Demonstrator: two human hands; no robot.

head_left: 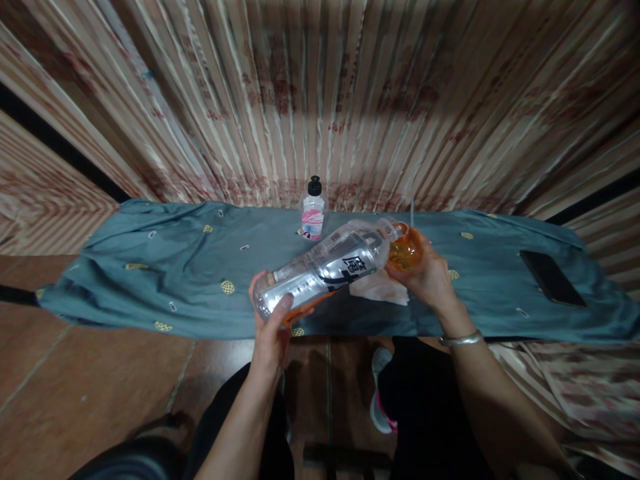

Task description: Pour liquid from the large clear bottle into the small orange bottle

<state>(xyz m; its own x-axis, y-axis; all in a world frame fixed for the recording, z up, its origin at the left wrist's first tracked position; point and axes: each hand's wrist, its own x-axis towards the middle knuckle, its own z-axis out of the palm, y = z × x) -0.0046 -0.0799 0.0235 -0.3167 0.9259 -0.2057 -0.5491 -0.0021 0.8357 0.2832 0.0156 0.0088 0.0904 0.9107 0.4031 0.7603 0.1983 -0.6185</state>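
Observation:
My left hand (pixel 273 323) is wrapped round the base end of a large clear plastic bottle (pixel 325 267) with a silver label and black print. The bottle is tilted, its open neck pointing right. An orange see-through cup (pixel 406 252) is in the grip of my right hand (pixel 436 277), right at the bottle's mouth. Whether liquid is flowing cannot be made out. Behind the cup a thin pale stick, perhaps a straw, points up. Beneath the bottle's neck lies a white tissue (pixel 383 290), partly hidden.
A small clear bottle (pixel 313 217) with a black cap and pink label stands at the back of the cloth-covered table (pixel 195 267). On the right lies a black phone (pixel 551 278). A striped curtain (pixel 300 100) hangs close behind the table.

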